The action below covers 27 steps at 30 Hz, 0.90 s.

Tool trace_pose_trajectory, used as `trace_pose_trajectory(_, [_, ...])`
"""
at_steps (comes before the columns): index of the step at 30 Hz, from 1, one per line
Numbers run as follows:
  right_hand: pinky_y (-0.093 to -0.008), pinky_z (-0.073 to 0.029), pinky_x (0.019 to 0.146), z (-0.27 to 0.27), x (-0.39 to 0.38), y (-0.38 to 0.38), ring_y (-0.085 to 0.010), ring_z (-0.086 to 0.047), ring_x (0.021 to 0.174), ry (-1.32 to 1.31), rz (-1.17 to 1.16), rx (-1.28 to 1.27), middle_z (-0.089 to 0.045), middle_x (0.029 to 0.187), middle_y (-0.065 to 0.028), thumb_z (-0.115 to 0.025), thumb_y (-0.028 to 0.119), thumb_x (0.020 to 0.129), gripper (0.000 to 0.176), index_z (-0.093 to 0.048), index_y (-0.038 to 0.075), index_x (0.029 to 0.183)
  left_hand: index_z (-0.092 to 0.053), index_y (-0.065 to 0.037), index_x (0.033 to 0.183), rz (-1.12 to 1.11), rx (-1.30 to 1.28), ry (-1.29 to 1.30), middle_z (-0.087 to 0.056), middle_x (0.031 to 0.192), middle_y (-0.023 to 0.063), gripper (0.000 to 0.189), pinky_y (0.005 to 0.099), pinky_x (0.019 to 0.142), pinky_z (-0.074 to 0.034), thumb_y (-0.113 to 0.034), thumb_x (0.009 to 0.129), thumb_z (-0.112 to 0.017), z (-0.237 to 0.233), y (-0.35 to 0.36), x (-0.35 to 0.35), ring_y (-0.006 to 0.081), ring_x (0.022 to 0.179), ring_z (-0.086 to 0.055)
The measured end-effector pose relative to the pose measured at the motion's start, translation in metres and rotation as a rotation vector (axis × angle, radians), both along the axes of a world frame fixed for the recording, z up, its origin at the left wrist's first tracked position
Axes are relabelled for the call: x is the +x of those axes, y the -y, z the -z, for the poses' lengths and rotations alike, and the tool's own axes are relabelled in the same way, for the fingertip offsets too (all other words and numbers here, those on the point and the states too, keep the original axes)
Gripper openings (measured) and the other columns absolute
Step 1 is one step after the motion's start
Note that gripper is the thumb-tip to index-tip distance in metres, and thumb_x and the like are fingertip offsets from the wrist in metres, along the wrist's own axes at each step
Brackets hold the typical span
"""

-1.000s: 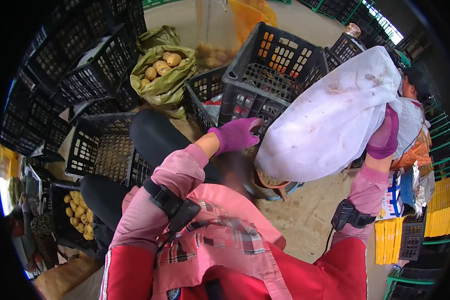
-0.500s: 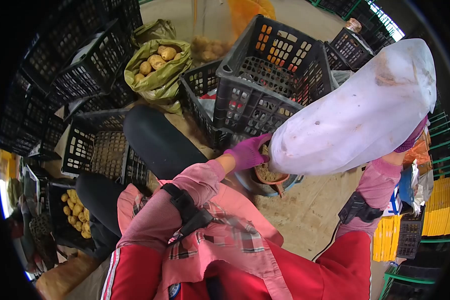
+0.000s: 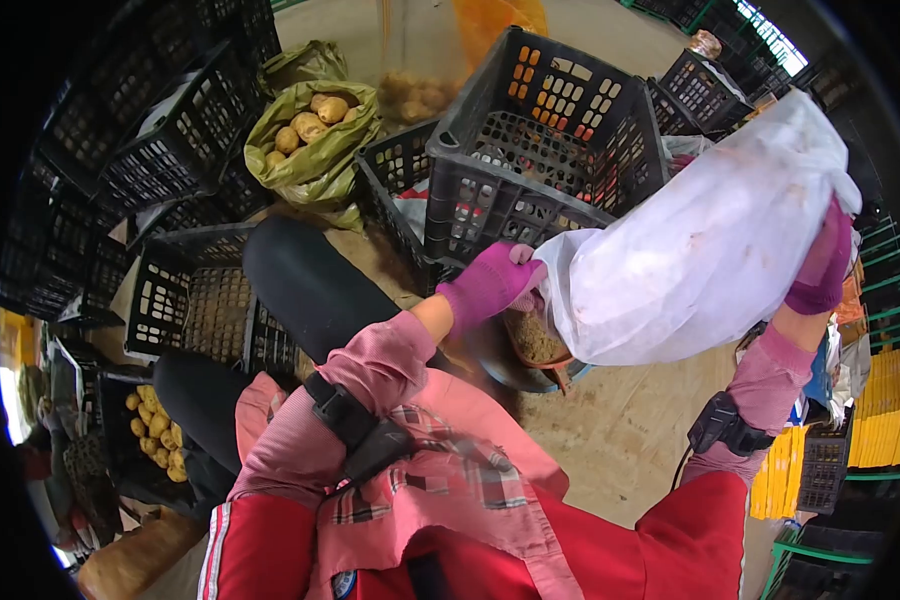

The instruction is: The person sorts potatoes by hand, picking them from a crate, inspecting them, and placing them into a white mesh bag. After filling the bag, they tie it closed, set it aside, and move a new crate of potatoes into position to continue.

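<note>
My left hand (image 3: pixel 492 285), in a purple glove, is closed on the rim of a white plastic bag (image 3: pixel 695 250). The bag lies tilted across the right side, its mouth low at the left, over a brown pan (image 3: pixel 562 376) of loose brownish grainy material (image 3: pixel 536 337). That pan rests in or on a bluish basin (image 3: pixel 505 362). At the bag's upper right end, my right hand (image 3: pixel 825 262), also purple-gloved, is wrapped around the bag; its fingertips are partly hidden behind the plastic. What is inside the bag cannot be made out.
A large black crate (image 3: pixel 550 150) stands just ahead, beside a green sack of potatoes (image 3: pixel 315 140). Another black crate (image 3: pixel 195 290) is left of my knee, with yellow potatoes (image 3: pixel 157 432) in a dark container nearby. Yellow stacks (image 3: pixel 885 410) stand at right.
My left hand has risen slightly and now grips the bag's rim. The bag's far end has dropped and shifted, and more of the grainy material in the pan shows.
</note>
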State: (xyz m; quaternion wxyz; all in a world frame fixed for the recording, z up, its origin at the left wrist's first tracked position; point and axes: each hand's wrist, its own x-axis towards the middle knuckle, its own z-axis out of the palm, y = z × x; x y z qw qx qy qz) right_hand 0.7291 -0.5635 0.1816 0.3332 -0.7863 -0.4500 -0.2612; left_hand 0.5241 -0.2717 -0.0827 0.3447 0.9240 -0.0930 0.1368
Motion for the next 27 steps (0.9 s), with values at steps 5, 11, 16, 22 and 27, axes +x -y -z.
trace_pose_trajectory(5, [-0.0335,-0.048,0.097,-0.005,-0.003,0.011,-0.0225,-0.06,0.113,0.247,0.101,-0.114,-0.058,0.129,-0.0148,-0.044,0.01,0.101,0.033,-0.054,-0.002,0.13,-0.06,-0.005,0.103,-0.102,0.451,-0.166,-0.066,0.085,0.0154,0.038,0.039,0.072,-0.055,-0.034,0.081,-0.072,0.03,-0.028,-0.009,0.0328,0.077,-0.067])
trace_pose_trajectory(11, [-0.0328,-0.053,0.084,0.0,-0.06,-0.041,-0.0245,-0.067,0.098,-0.189,-0.062,0.239,-0.066,0.114,-0.0165,-0.048,0.011,0.098,0.027,-0.06,-0.001,0.118,-0.06,0.0,0.113,-0.242,-0.755,-0.359,-0.068,0.1,0.012,0.038,0.0329,0.085,-0.053,-0.027,0.087,-0.069,0.014,0.014,-0.02,0.0212,0.097,-0.066])
trace_pose_trajectory(16, [-0.0336,-0.052,0.077,0.03,-0.059,-0.051,-0.0223,-0.067,0.092,-0.034,0.01,-0.376,-0.067,0.107,-0.0183,-0.065,0.017,0.088,0.025,-0.065,-0.002,0.105,-0.057,0.0,0.122,-0.25,-0.444,-0.436,-0.068,0.108,0.0164,0.045,0.0333,0.092,-0.051,-0.021,0.085,-0.072,-0.025,0.025,-0.028,0.0223,0.107,-0.065])
trace_pose_trajectory(22, [-0.0334,-0.052,0.084,0.036,-0.087,-0.053,-0.0216,-0.066,0.094,-0.072,-0.049,-0.528,-0.068,0.104,-0.0131,-0.059,0.014,0.087,0.023,-0.065,0.0,0.105,-0.059,0.001,0.121,-0.255,-0.407,-0.33,-0.069,0.103,0.0152,0.044,0.0312,0.084,-0.053,-0.023,0.086,-0.072,-0.016,0.008,-0.031,0.0212,0.093,-0.069])
trace_pose_trajectory(27, [-0.0401,-0.05,0.088,0.019,-0.086,-0.047,-0.035,-0.065,0.095,-0.223,-0.018,-0.256,-0.068,0.101,-0.0199,-0.064,0.023,0.088,0.033,-0.065,0.001,0.112,-0.059,0.0,0.122,-0.118,-0.689,-0.307,-0.068,0.102,0.0093,0.041,0.026,0.078,-0.053,-0.02,0.089,-0.072,-0.047,0.009,-0.037,0.0126,0.09,-0.066])
